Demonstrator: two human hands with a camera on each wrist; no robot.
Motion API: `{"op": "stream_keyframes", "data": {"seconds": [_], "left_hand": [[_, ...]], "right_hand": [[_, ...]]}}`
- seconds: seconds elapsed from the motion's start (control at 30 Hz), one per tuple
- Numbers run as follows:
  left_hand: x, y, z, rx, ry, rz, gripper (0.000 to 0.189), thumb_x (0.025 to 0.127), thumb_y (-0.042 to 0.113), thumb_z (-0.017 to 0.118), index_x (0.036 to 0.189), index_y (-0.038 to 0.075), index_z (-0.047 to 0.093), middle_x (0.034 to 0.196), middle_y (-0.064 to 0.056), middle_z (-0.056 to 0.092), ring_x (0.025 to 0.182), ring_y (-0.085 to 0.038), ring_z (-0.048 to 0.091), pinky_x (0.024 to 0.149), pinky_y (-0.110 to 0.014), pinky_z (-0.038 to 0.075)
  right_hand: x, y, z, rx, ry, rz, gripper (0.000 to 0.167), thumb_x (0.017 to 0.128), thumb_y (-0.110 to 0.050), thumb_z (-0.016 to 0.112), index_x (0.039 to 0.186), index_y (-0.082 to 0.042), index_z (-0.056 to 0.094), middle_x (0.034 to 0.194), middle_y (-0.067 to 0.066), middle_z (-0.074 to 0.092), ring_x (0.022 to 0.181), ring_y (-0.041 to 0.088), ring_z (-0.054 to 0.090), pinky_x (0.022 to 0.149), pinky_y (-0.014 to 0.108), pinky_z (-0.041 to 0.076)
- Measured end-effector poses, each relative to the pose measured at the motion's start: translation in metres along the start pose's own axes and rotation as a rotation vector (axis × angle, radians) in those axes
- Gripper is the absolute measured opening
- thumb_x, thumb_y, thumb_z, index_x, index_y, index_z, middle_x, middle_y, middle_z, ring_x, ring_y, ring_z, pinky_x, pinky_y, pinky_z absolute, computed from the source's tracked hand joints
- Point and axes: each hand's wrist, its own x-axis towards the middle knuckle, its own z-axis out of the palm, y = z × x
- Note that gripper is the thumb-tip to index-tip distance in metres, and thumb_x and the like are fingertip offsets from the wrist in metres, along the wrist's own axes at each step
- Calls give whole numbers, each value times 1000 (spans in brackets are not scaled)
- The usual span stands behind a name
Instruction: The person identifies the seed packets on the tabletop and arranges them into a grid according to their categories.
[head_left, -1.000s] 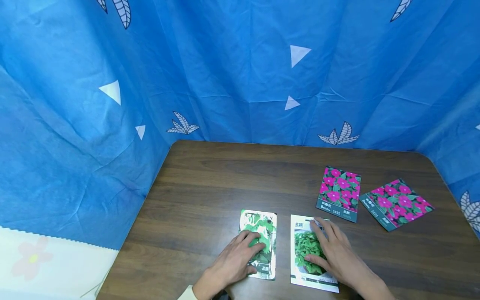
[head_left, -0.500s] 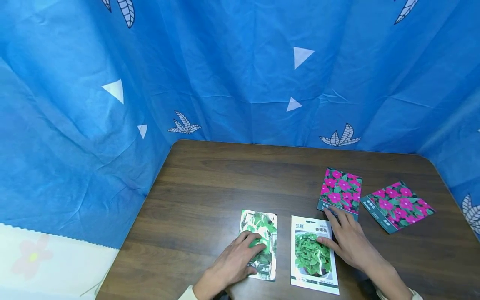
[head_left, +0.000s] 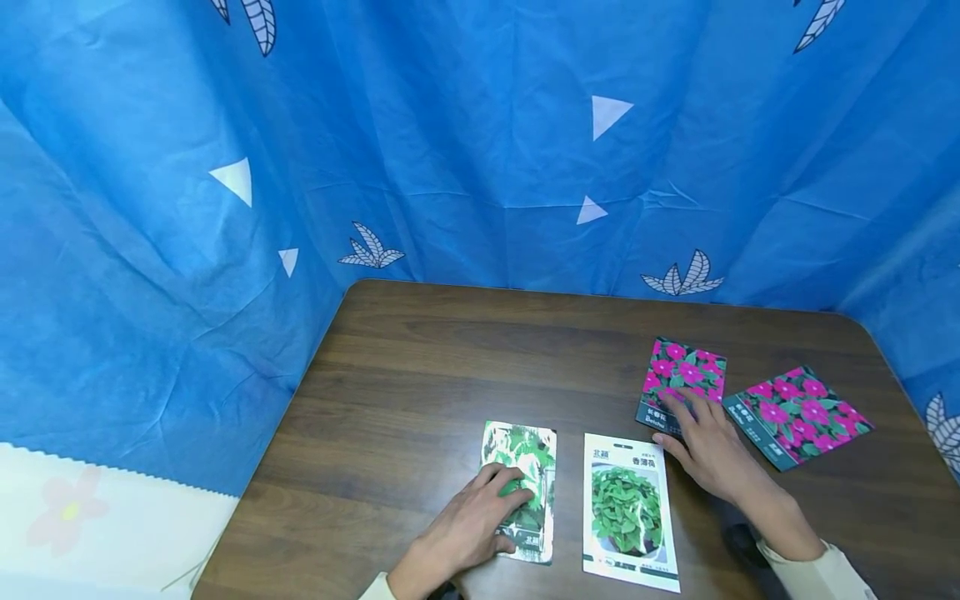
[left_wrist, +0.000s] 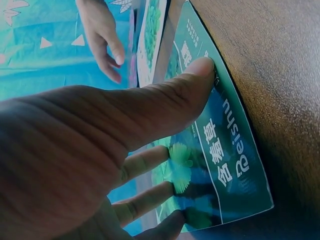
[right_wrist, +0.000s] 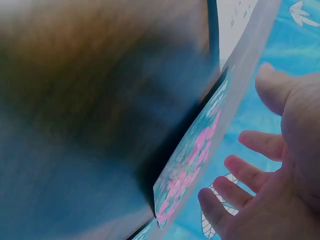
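My left hand (head_left: pixel 468 521) rests on a glossy green seed packet (head_left: pixel 535 450), fingertips and thumb touching its face. In the left wrist view the thumb lies over the dark green label of that packet (left_wrist: pixel 240 145). Just right of it, a white seed packet (head_left: pixel 626 508) with a leafy plant picture lies flat. My right hand (head_left: pixel 712 450) is over the lower part of a pink-flower seed packet (head_left: pixel 686 367), fingers spread and holding nothing. The right wrist view shows the fingers apart from the packet (right_wrist: pixel 185 175). A second pink-flower packet (head_left: pixel 802 412) lies tilted to the right.
The packets lie on a dark wooden table (head_left: pixel 420 358) with rounded back corners. A blue curtain (head_left: pixel 480 150) with white leaf and triangle prints hangs behind and at both sides. Pale floral cloth (head_left: pixel 90 525) shows at the lower left.
My right hand has moved off the white packet, up and to the right, over the nearer pink-flower packet. The left hand has stayed on the green packet.
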Motion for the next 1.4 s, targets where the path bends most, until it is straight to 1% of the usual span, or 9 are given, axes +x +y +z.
{"op": "stream_keyframes", "data": {"seconds": [0.17,0.33,0.43,0.6,0.83,1.0,1.3,1.4], "left_hand": [[0,0,0,-2,10,10,65,72,45,84,131,26,63,141,3,52,130,-20,47,104,-29,50],[0,0,1,-3,8,6,65,73,45,84,131,26,62,142,3,51,130,-20,46,103,-29,51],[-1,0,1,3,8,2,66,73,45,85,132,27,62,142,3,51,131,-20,46,103,-30,51],[-1,1,0,3,4,-4,67,72,45,84,132,27,62,142,3,51,131,-20,47,102,-29,51],[-1,1,0,0,18,3,65,72,45,85,131,27,63,140,4,52,129,-19,47,100,-27,52],[0,1,0,-6,13,4,66,72,45,84,131,27,63,141,4,52,130,-19,46,100,-27,52],[1,1,-1,-18,-10,-11,65,73,44,84,132,27,62,142,4,52,131,-19,45,102,-26,51],[0,1,-1,-17,-16,-17,66,73,44,84,132,27,62,142,4,51,132,-19,45,103,-27,50]], "right_hand": [[7,8,2,-24,-9,1,55,93,-16,71,138,4,48,140,33,39,124,55,38,94,73,40],[16,17,5,-15,0,-15,54,91,-11,71,137,6,49,139,35,41,122,55,40,94,71,42],[19,21,8,0,-18,-10,52,92,-10,70,137,6,49,139,35,40,122,56,39,94,71,41],[21,25,8,20,-63,20,51,94,-12,68,138,6,48,140,35,39,123,56,37,95,72,40],[25,30,6,19,-113,27,52,95,-12,67,140,3,47,142,35,37,125,55,37,96,73,41],[26,34,5,27,-158,31,53,96,-13,67,142,2,45,143,34,34,126,56,35,96,74,41],[30,38,5,87,-194,63,55,96,-16,67,143,-2,44,145,33,32,129,56,30,99,75,36],[30,39,5,96,-193,59,54,95,-16,67,143,-3,46,145,32,32,130,56,30,100,75,35]]}}
